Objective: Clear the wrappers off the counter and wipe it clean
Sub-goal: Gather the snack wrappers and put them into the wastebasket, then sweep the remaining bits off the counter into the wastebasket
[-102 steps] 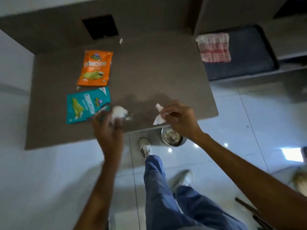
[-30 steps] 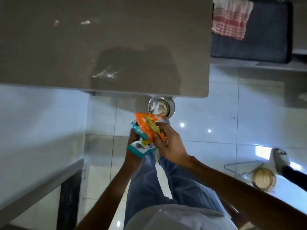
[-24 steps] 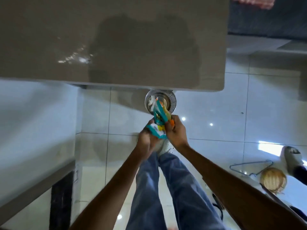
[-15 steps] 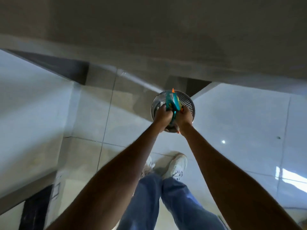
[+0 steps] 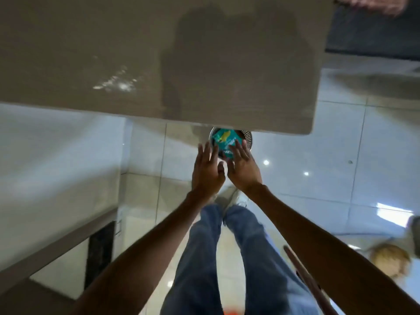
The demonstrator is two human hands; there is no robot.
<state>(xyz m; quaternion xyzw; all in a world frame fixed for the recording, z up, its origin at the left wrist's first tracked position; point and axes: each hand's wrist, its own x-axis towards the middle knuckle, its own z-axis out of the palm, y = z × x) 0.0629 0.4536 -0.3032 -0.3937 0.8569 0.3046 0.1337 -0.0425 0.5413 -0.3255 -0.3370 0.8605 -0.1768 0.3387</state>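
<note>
The brown counter (image 5: 91,53) fills the top of the view, bare of wrappers, with a wet smear (image 5: 118,84) near its front edge. Below its edge stands a round metal bin (image 5: 247,138) on the floor, partly hidden by the counter. A teal wrapper (image 5: 223,138) lies crumpled in the bin's mouth. My left hand (image 5: 208,171) and my right hand (image 5: 243,169) hover side by side just above the bin, fingers spread, holding nothing. The orange wrapper is out of sight.
White glossy floor tiles (image 5: 341,155) surround the bin. A red checked cloth (image 5: 375,4) lies on a dark shelf at top right. A woven basket (image 5: 389,260) sits on the floor at right. My legs in jeans (image 5: 227,258) stand below the hands.
Both hands pushed the teal and orange wrappers down into the bin, then let go and opened. The view has tilted back up so the counter shows again.
</note>
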